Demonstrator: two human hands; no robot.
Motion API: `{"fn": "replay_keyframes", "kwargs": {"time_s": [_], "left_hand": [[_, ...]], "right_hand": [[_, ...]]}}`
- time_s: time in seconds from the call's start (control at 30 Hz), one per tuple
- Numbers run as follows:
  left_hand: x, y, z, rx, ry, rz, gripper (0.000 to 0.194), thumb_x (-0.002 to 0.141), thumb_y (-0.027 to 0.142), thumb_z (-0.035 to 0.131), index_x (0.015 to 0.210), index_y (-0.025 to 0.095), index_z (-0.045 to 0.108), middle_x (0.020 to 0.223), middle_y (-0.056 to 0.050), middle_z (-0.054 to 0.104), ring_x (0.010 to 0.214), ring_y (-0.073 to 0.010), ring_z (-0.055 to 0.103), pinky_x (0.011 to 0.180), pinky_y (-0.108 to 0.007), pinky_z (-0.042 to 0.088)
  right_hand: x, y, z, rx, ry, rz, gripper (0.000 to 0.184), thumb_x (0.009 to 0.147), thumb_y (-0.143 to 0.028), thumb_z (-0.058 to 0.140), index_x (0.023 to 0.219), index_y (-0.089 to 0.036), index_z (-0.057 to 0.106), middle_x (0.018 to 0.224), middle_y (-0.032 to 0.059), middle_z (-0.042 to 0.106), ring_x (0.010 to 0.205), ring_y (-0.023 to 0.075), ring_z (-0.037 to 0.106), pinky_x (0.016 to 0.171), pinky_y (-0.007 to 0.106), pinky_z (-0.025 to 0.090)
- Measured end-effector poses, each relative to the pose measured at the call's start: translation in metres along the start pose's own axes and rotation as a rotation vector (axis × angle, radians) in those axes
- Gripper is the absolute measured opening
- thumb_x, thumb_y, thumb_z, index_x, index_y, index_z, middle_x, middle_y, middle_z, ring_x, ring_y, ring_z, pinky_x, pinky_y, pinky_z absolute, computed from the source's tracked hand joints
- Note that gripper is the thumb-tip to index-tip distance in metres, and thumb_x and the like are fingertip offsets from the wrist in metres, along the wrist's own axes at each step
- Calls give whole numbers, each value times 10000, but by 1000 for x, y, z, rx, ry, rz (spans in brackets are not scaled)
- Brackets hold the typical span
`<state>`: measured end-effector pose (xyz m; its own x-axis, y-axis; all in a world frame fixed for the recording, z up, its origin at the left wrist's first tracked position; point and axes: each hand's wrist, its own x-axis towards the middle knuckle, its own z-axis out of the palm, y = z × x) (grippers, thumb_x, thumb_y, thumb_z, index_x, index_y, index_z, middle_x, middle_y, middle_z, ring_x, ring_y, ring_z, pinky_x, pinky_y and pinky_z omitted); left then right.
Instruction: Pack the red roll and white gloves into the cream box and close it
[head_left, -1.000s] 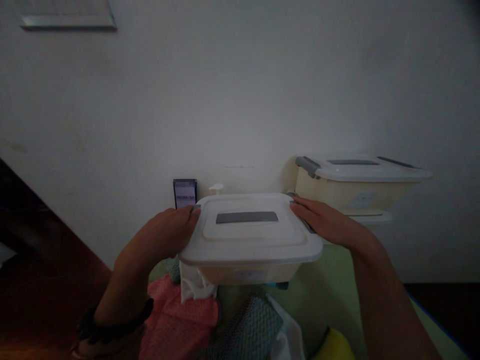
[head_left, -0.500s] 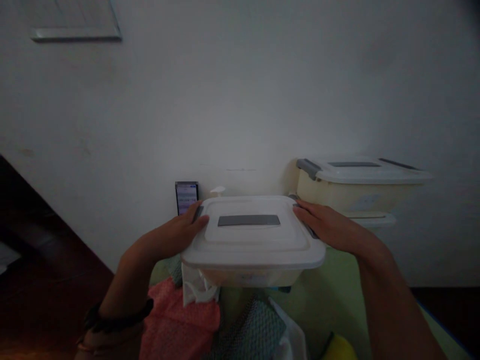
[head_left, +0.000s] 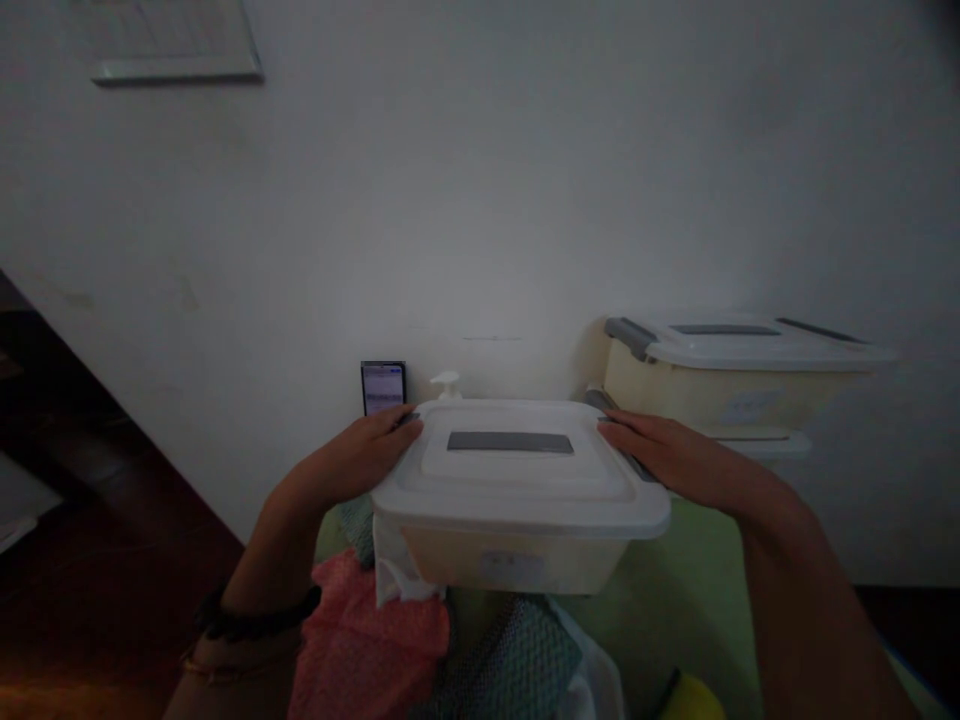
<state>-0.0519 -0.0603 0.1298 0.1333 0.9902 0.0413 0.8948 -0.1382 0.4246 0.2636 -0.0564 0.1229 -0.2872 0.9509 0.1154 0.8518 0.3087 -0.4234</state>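
Observation:
I hold a white plastic storage box (head_left: 517,545) with a pale lid and a grey handle strip (head_left: 511,442) in front of me, above a pile of cloths. My left hand (head_left: 360,460) grips the lid's left edge, fingers curled over the grey clasp. At the right edge lies my right hand (head_left: 671,455), its fingers laid along the right clasp. The box looks lifted off the surface, level, with a small label on its front wall.
Two stacked boxes (head_left: 739,380) of the same kind stand against the white wall at right. A lit phone (head_left: 383,387) and a pump bottle (head_left: 448,384) stand behind the held box. Pink (head_left: 367,650) and teal cloths (head_left: 517,660) lie below on a green surface (head_left: 675,590). Dark wooden furniture is at left.
The box has shifted slightly right and lower in view, showing more of its front wall. Both hands keep their hold on its sides.

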Motion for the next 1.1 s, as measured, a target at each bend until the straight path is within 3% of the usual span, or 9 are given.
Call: {"fn": "replay_keyframes", "kwargs": {"time_s": [0.2,0.37,0.63,0.77,0.87,1.0,1.1], "left_hand": [[2,3,5,88,43,-5,670,883,418,227,1408,24,361,1468,-164,393,1337,-261,398,1123,-383,260],[2,4,3,74,-4,-9,695,871,462,242,1399,33,385,1456,-161,412,1322,-264,421,1115,-383,277],[3,3,4,27,20,-17,693,890,523,249,1402,78,392,1466,-146,399,1331,-268,408,1121,-410,263],[3,1,3,-11,1,-36,730,880,530,278,1410,34,359,1470,-180,383,1333,-287,399,1117,-418,266],[4,-2,4,-101,2,-27,726,866,548,312,1403,64,374,1457,-162,414,1301,-283,438,1086,-403,322],[9,-7,6,-197,-18,-19,597,851,555,327,1166,139,617,1262,-106,625,1139,-274,576,942,-344,459],[11,-8,7,-219,-54,-23,571,854,567,315,970,135,671,1041,-106,715,953,-269,648,828,-336,496]], "right_hand": [[2,2,2,13,124,-10,447,917,-428,333,1124,-172,636,1096,128,695,1090,287,613,936,425,468],[3,1,1,3,59,-1,454,920,-428,306,1034,-171,663,1048,128,705,1090,286,614,933,418,468],[3,0,0,30,41,25,452,921,-449,315,1077,-173,637,1067,120,702,1071,280,627,908,403,497],[3,-2,-1,68,5,40,470,906,-472,353,1137,-157,614,1132,128,681,1084,288,619,903,406,505],[2,-2,-1,63,21,55,453,906,-461,352,1106,-165,630,1097,126,694,1087,292,619,908,415,504],[3,-1,1,33,58,63,514,908,-470,332,1183,-122,591,1259,159,610,1214,307,531,1021,455,412],[3,0,2,24,90,84,573,910,-475,326,1290,-84,504,1360,179,522,1250,299,499,1055,452,370]]}}
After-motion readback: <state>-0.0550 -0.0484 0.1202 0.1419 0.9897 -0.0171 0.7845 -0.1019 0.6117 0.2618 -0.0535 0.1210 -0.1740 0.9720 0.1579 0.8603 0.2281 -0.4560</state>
